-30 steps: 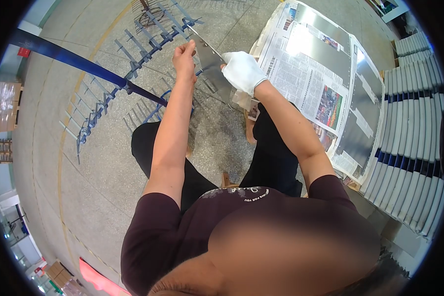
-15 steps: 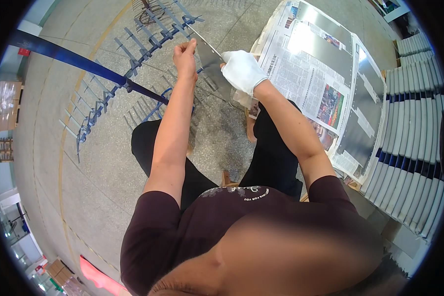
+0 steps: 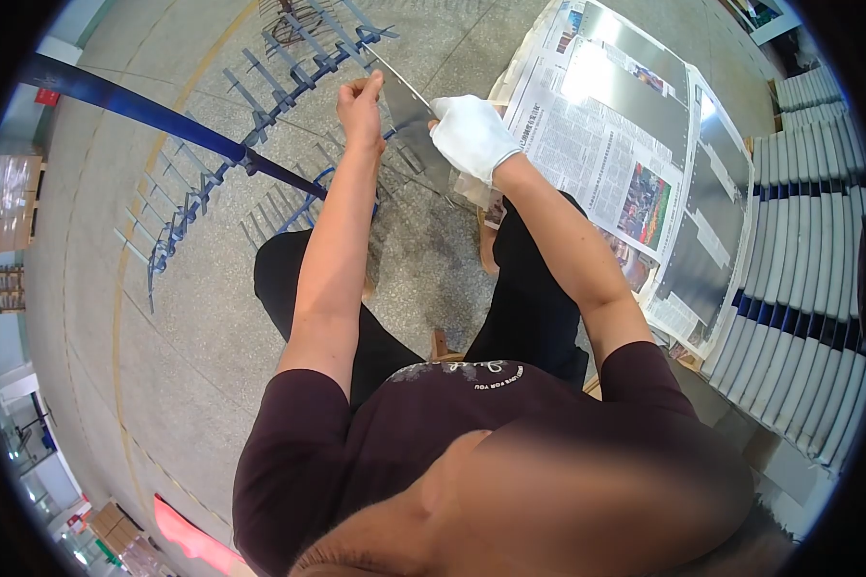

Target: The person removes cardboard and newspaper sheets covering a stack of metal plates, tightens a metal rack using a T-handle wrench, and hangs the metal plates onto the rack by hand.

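A thin grey metal sheet point(image 3: 410, 120) is tilted up between my hands, its bright edge running from upper left to lower right. My bare left hand point(image 3: 361, 115) is at its left side, with the fingers bent together near the top edge; what the fingertips pinch is too small to make out. My right hand point(image 3: 471, 137), in a white glove, is closed on the sheet's right edge. Right of the glove lie newspaper point(image 3: 573, 135) and shiny metal sheets point(image 3: 635, 82) in a stack.
A blue pole point(image 3: 154, 115) slants in from the upper left. Behind it stands a rack with rows of grey prongs point(image 3: 284, 96). Rows of pale, stacked panels point(image 3: 803, 240) line the right side. A pink sheet point(image 3: 192, 539) lies at lower left.
My left hand has shifted very slightly upward along the sheet. My right hand keeps its grip almost in the same place.
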A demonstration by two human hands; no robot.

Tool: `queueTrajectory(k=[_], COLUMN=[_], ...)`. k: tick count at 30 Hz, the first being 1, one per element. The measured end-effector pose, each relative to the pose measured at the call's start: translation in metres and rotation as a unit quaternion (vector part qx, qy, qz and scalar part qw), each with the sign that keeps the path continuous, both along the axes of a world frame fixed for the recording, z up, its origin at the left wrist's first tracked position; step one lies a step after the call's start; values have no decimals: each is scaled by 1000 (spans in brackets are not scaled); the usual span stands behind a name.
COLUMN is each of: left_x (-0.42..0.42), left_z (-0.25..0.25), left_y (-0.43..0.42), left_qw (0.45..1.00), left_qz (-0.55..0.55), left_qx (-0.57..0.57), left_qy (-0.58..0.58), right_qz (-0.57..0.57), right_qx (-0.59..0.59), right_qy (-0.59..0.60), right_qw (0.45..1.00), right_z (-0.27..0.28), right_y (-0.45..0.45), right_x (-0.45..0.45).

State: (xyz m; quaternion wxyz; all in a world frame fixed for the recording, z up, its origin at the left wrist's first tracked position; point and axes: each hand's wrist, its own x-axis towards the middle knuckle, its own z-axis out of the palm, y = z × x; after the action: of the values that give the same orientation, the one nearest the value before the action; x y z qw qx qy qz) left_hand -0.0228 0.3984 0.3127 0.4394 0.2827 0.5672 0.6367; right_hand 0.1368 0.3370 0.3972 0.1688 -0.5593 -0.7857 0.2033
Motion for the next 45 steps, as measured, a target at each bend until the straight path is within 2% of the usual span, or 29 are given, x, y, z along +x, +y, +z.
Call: queueTrajectory(k=[9, 14, 20, 45], left_x=[-6, -8, -7, -7], left_z=[-6, -9, 1, 6], left_y=[1, 3, -1, -5], left_qw=[998, 998, 997, 996], left_qz=[-45, -58, -69, -85], left_qx=[-29, -5, -38, -28], left_qy=[28, 18, 15, 4], right_qz=[-5, -4, -6, 14], right_qx=[29, 9, 0, 16], right_qy=[-20, -5, 9, 4], right_qw=[999, 1000, 1000, 1000], right_z=[1, -1, -2, 0], right_y=[-1, -1, 1, -2], right_x=[-1, -1, 2, 9])
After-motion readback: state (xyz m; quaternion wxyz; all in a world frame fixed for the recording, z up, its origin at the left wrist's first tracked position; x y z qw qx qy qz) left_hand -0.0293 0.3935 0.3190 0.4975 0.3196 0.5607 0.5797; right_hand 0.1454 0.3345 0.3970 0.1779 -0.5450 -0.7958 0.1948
